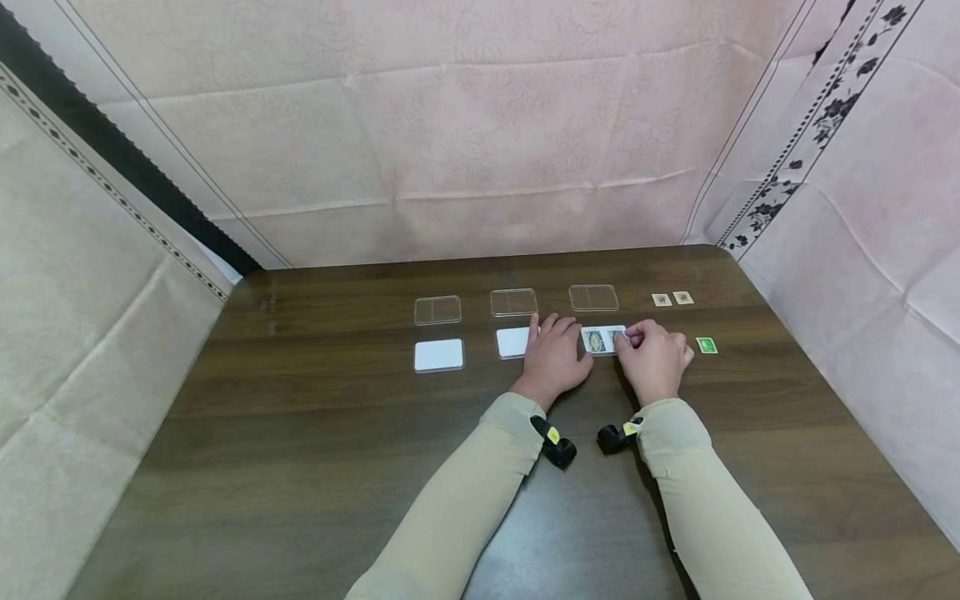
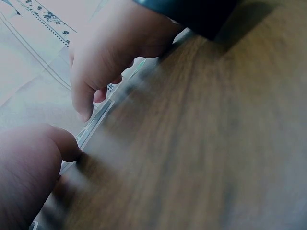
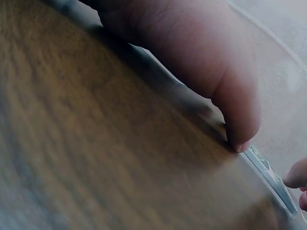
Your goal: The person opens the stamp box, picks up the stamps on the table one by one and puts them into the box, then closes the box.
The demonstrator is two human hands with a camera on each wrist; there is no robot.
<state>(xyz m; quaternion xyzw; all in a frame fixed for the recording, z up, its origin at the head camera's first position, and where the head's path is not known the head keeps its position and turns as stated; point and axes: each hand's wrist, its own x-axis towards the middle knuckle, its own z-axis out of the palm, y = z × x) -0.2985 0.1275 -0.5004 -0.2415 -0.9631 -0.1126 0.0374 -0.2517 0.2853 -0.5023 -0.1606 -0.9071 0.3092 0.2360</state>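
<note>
A white card in a clear flat case [image 1: 607,330] lies between the hands, with a greenish printed stamp [image 1: 595,342] on its left half. The right hand [image 1: 654,358] has curled fingers at the card's right half, thumb and finger together on a second stamp [image 1: 615,337], mostly hidden. Spread and fairly straight, the left hand [image 1: 553,358] lies over the gap between this case and a blank white card [image 1: 512,342], covering that card's right part. In the left wrist view, the left thumb [image 2: 62,143] touches the case's near edge [image 2: 98,120].
Another blank white card [image 1: 438,356] lies farther left. Behind the cards stand three transparent rectangular lids [image 1: 438,310] in a row. Two small pale stamps [image 1: 662,300] lie at the back right, and a green stamp [image 1: 707,345] sits right of the right hand. Patterned cloth [image 1: 480,150] hangs around the brown table [image 1: 315,483].
</note>
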